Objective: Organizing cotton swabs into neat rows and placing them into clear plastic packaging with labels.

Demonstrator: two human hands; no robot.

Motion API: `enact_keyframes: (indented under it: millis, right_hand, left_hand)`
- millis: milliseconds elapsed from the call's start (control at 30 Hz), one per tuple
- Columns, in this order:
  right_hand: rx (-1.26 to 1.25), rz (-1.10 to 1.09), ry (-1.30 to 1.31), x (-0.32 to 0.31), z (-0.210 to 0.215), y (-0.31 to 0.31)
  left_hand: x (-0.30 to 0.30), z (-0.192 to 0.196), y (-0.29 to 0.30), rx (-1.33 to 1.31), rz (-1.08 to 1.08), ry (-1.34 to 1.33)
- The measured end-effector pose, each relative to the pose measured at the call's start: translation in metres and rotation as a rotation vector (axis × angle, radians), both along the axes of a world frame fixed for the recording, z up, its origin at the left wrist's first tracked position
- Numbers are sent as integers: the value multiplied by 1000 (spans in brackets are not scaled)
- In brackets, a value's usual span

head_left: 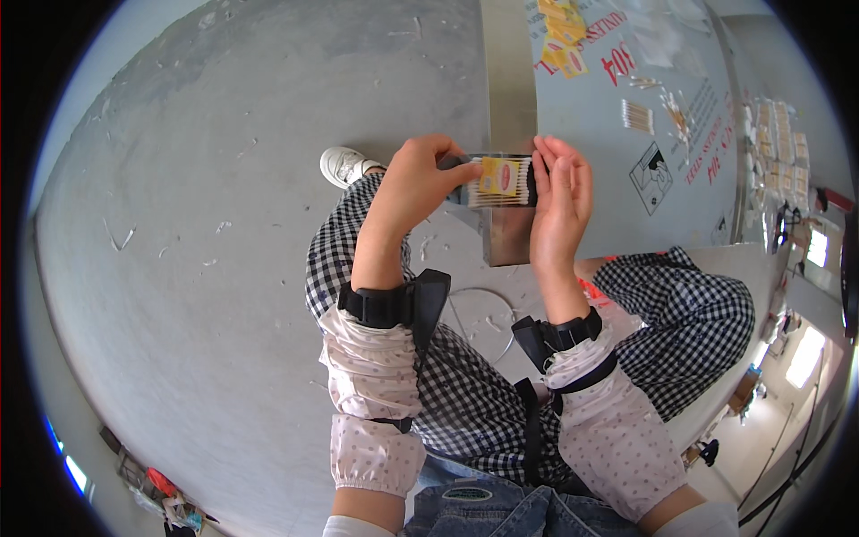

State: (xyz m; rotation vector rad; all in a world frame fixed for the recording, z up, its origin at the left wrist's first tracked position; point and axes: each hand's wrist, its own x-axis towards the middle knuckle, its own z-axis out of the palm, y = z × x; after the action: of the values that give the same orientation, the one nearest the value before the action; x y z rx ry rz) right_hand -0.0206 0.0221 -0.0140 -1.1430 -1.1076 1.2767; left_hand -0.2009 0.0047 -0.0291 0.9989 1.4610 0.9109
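Observation:
A flat row of cotton swabs (528,170) with a small yellow card (501,177) on top lies between my two hands, over the near corner of the metal-edged table. Dark material shows at both ends of the row. My left hand (416,183) is closed, its thumb at the card's left edge and its fingers bent around the left end. At the right end, my right hand (562,201) has its fingers stretched out, their tips beside the dark edge. Part of what lies beneath the swabs is hidden.
On the film-covered table (582,197) lie a bundle of swabs (637,116), loose swabs (677,116), yellow cards (564,36) and clear plastic (662,36). Several packs (778,148) stand beyond its far edge. Black bands with box-like parts (429,304) sit on my wrists.

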Motion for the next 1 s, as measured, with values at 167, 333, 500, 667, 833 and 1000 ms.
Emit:
enact_keyframes:
  millis: [167,333,500,667,833,1000]
  right_hand:
    - [19,1,-15,-6,-3,-4]
    - [29,-10,24,-11,-4,-5]
    - [22,9,20,-4,-8,-6]
    - [175,-36,-207,34,21,21]
    - [360,-111,-304,105,147,39]
    - [756,-276,-592,196,302,5]
  left_hand:
    - [0,3,1,-12,-16,39]
    - [-2,-5,1,27,12,28]
    - [1,-4,2,4,0,-11]
    - [5,-7,-1,51,110,11]
    - [-2,0,-2,228,393,310]
    - [28,21,0,489,567,393]
